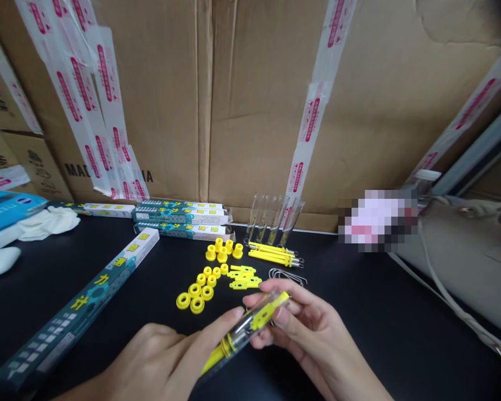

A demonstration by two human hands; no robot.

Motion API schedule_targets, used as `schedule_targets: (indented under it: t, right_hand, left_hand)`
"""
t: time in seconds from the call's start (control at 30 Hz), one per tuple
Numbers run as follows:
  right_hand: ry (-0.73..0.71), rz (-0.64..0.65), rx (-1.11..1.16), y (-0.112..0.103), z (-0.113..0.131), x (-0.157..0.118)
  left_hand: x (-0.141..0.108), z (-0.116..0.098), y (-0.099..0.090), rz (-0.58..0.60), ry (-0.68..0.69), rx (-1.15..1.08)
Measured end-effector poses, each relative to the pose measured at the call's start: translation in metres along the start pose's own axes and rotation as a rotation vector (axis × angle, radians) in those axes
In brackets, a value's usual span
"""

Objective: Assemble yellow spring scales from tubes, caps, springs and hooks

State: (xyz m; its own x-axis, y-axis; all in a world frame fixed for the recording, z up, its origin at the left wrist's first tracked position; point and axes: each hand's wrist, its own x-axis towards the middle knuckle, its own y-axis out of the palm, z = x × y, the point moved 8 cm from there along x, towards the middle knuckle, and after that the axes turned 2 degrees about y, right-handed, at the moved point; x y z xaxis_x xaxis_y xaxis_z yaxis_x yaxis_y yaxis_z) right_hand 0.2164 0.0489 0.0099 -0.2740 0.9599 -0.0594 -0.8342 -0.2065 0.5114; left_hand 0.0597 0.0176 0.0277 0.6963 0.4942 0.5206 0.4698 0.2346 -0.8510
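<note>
My left hand holds the clear tube near its yellow tip, my right hand curls around the other end, and both hover over the black table, just beside the yellow rings.

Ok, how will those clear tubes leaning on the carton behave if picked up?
The clear tubes look stiff and probably light, with thin walls; I cannot tell glass from plastic, so treat them as fragile. Their smooth round sides would likely roll on the black tabletop. Leaning together against the cardboard carton, one may tip when its neighbour is pulled.
</note>
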Motion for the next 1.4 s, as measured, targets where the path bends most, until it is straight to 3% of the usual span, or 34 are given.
schedule_targets:
  t: [0.13, 0.3, 0.4, 0.57, 0.7, 0.8, 0.9, 1.07, 1.13, 1.27, 1.4]
  right_hand:
    - [0.008, -0.027, 0.004, -0.002, 0.002, 0.000]
    - [-0.005, -0.052, -0.020, -0.005, 0.004, 0.000]
    - [-0.018, -0.051, -0.017, -0.007, 0.004, 0.000]
    - [-0.045, -0.108, 0.009, -0.017, 0.007, 0.003]
    - [-0.080, -0.155, 0.020, -0.024, 0.013, 0.006]
    - [-0.103, -0.164, 0.007, -0.027, 0.017, 0.007]
    - [-0.100, -0.149, 0.006, -0.025, 0.017, 0.006]
    - [0.028, -0.042, -0.061, -0.012, 0.008, 0.004]
    - [0.068, -0.023, -0.079, -0.009, 0.006, 0.003]
    - [0.076, -0.014, -0.082, -0.007, 0.005, 0.004]
    - [0.058, -0.027, -0.088, -0.011, 0.004, 0.006]
  left_hand:
    - [0.006, -0.005, -0.008, -0.070, 0.029, 0.012]
    - [0.015, -0.013, -0.008, 0.006, 0.075, 0.028]
    - [0.018, -0.011, -0.012, 0.043, 0.082, -0.073]
    - [0.008, 0.004, -0.001, 0.190, -0.060, -0.452]
    - [-0.002, 0.018, 0.007, 0.123, -0.289, -0.636]
    - [-0.004, 0.024, 0.016, 0.191, -0.385, -0.703]
    - [-0.005, 0.027, 0.017, 0.226, -0.359, -0.665]
    - [-0.017, 0.023, 0.014, 0.168, -0.219, -0.214]
    - [-0.023, 0.021, 0.016, 0.128, -0.204, -0.139]
    - [-0.022, 0.019, 0.018, 0.137, -0.190, -0.193]
    - [-0.011, 0.021, 0.028, 0.309, -0.293, -0.528]
